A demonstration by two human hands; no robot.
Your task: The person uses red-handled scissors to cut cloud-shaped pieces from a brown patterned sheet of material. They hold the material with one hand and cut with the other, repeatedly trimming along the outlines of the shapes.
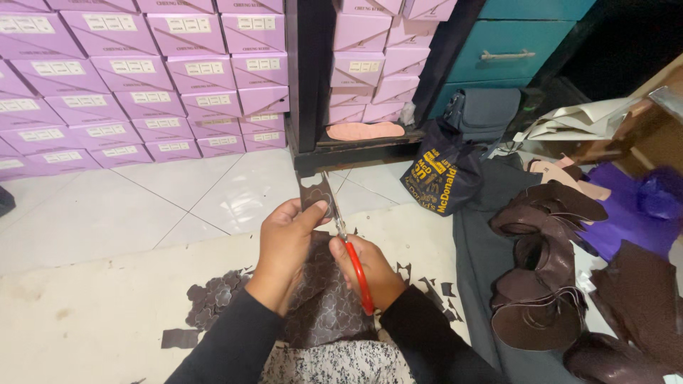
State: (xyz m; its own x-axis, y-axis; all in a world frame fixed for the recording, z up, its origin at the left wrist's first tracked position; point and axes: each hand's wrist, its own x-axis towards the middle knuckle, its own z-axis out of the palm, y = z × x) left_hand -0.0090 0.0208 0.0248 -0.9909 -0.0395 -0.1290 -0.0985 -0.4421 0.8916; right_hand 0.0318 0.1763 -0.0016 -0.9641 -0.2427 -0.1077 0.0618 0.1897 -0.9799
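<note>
Dark-brown embossed leather sheet (324,299) lay draped over the person's lap, its long axis running away from the body toward the black shelf base (356,153). Left hand (284,249) pinched the sheet's narrow upper tongue between thumb and fingers, holding it upright. Right hand (370,270) was closed through the loops of red-handled scissors (352,259), blades pointing up and away along that same axis, just beside the left thumb. Blade tips sat at the tongue's right edge; whether they were parted or closed could not be made out. The right hand was nearer the cut line, while the left steadied from the other side.

Small dark leather offcuts (213,295) were scattered on the cream floor mat (92,313), left of the lap and a few to the right. A pile of curved brown leather pieces (544,277) sat well apart at the right, on grey cloth (484,249). A dark printed bag (441,178) leaned near the shelf base. Stacked lilac shoe boxes (142,78) filled the far left wall.

The sheet's lower end was hidden under the forearms; the right-hand pile was cut off by the frame edge.
</note>
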